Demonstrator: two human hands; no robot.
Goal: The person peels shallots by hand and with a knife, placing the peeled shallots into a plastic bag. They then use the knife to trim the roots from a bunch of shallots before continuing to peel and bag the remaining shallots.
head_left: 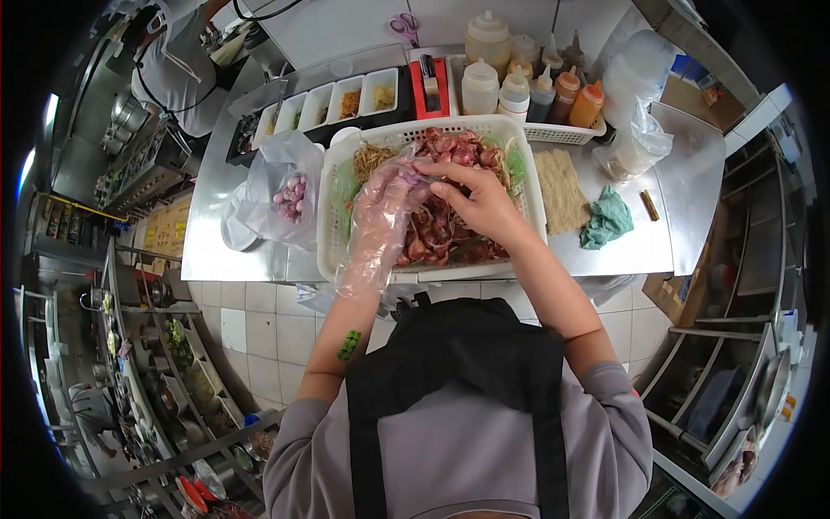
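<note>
A white plastic basket (532,186) on the steel counter holds a heap of red shallots (454,147) and their peels. My left hand (386,201), inside a clear plastic glove, hovers over the basket's left half. My right hand (471,195), bare, meets it above the heap, its fingers pinching at the glove's fingertips where a small shallot (418,176) seems held. Which hand grips it is hard to tell.
A clear bag with a few peeled shallots (290,194) lies left of the basket. Squeeze bottles (519,82) and a row of condiment trays (333,102) line the back. A green cloth (605,218) lies to the right. Another person (177,60) stands at the far left.
</note>
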